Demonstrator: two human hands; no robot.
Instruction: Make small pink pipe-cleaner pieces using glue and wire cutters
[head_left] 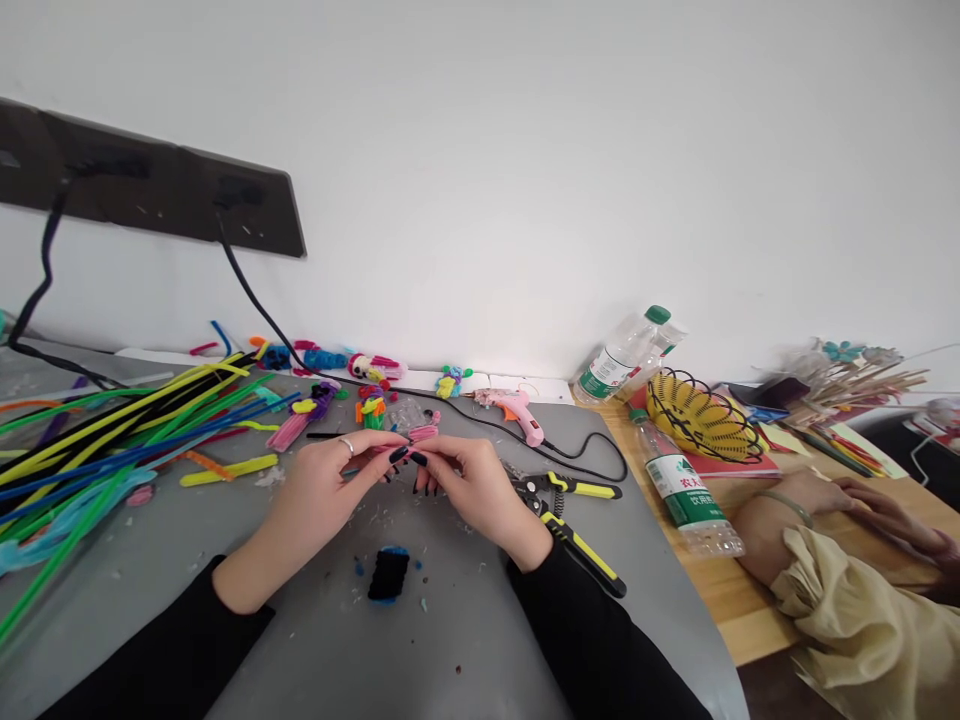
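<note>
My left hand (334, 490) and my right hand (472, 490) meet above the grey table (315, 640), fingertips pinched together. What they pinch is tiny and mostly covered by the fingers, so I cannot make it out. A fuzzy pink piece (424, 432) shows just behind the fingertips; whether it is held or lies on the table is unclear. Below the hands lies a black fuzzy block with blue edges (389, 575), among small blue scraps. Wire strippers with yellow and black handles (581, 545) rest beside my right wrist.
Pipe cleaners (135, 450) pile up on the left. Fuzzy figures (315, 405) and a pink glue gun (514, 412) with its cord stand along the back. On the wooden table to the right are water bottles (684, 495), a yellow basket (701, 415) and another person's arms (802, 510).
</note>
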